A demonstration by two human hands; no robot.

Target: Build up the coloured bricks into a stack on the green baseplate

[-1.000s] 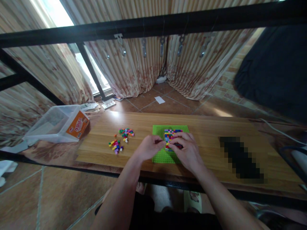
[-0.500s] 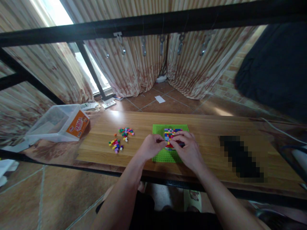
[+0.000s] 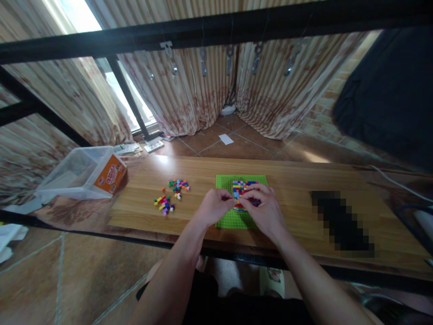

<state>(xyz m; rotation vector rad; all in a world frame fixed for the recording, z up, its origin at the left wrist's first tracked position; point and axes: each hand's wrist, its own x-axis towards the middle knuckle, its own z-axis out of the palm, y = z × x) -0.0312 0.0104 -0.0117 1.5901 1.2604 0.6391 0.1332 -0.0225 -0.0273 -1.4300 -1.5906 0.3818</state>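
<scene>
A green studded baseplate (image 3: 225, 221) lies on the wooden table, carrying a low block of many-coloured toy building bricks (image 3: 241, 186). From the left, my left hand (image 3: 216, 207) reaches in with thumb and forefinger pinched at the block's left edge. My right hand (image 3: 265, 210) covers the block's right part, its thumb and forefinger closed together near the left fingertips. Whatever small piece sits between the fingertips is too small and hidden to make out. Loose bricks lie left of the baseplate in two piles, a farther one (image 3: 179, 185) and a nearer one (image 3: 163, 204).
A clear plastic bin (image 3: 77, 174) with an orange label stands past the table's left end. A pixelated black object (image 3: 341, 221) lies on the table (image 3: 291, 180) at the right. Above the far side runs a dark metal bar (image 3: 209, 34) with hanging hooks.
Both hands stay at the brick block, with only slight shifts of the fingers. The whole view has moved very slightly.
</scene>
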